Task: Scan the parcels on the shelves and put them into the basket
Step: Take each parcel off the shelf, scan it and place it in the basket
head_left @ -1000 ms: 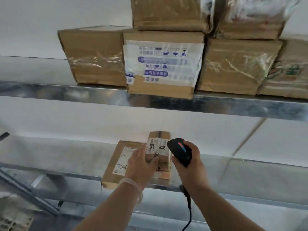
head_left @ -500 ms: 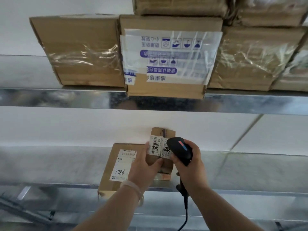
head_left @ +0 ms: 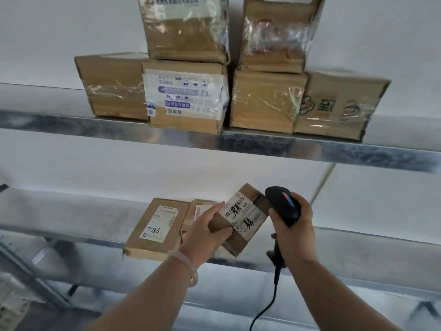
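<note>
My left hand [head_left: 205, 231] grips a small brown parcel [head_left: 243, 219] with a white barcode label, lifted and tilted above the lower shelf [head_left: 71, 223]. Right beside it, my right hand [head_left: 294, 226] holds a black corded barcode scanner [head_left: 282, 205], its head close to the parcel's upper right end. A flat parcel marked 7786 [head_left: 157, 226] lies on the lower shelf to the left. Another parcel [head_left: 196, 211] lies behind my left hand, partly hidden. No basket is in view.
Several taped cardboard boxes [head_left: 186, 99] stand stacked on the upper metal shelf [head_left: 310, 146], one overhanging its front edge. The scanner's cable [head_left: 267, 304] hangs down between my arms. A white wall lies behind the shelves. Metal braces [head_left: 31, 271] run at lower left.
My left hand has lifted the small parcel off the flat one and tilted it rightward toward the scanner. A second parcel behind it is now uncovered. The view has tilted up.
</note>
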The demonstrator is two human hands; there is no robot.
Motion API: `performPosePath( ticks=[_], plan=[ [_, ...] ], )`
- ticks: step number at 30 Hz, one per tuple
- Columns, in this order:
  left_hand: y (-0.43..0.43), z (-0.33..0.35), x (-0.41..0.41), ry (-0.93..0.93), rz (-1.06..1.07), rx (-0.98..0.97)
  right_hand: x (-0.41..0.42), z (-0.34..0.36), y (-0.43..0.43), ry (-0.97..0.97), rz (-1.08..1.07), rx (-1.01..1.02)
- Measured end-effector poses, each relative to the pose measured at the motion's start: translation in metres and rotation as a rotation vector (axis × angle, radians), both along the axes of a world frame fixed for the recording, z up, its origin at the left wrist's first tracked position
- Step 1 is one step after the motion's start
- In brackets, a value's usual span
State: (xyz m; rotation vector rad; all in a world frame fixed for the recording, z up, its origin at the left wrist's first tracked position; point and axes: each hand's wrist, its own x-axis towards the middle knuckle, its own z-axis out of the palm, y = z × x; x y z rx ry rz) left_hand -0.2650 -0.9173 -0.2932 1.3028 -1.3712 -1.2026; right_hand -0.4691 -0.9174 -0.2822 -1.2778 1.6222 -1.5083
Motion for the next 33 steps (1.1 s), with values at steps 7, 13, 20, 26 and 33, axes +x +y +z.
performPosePath(
  ticks=[7, 13, 20, 26, 33],
  plan=[
    [0.038, 0.004, -0.043, 0.041, 0.170, -0.085, -0.049, 0.001, 0.035, -0.083, 0.067, 0.011],
    [0.066, 0.001, -0.059, -0.041, 0.286, -0.146, -0.058, -0.002, 0.059, -0.055, 0.138, 0.002],
    [0.101, 0.001, -0.029, 0.220, 0.412, -0.010, -0.041, -0.002, 0.076, 0.016, 0.287, -0.030],
    [0.132, 0.010, 0.023, 0.189, 0.559, 0.004, -0.001, 0.010, 0.093, 0.186, 0.548, -0.099],
    [0.179, 0.009, 0.088, 0.122, 0.707, -0.001, 0.070, 0.029, 0.124, 0.423, 0.849, -0.163]
  ],
)
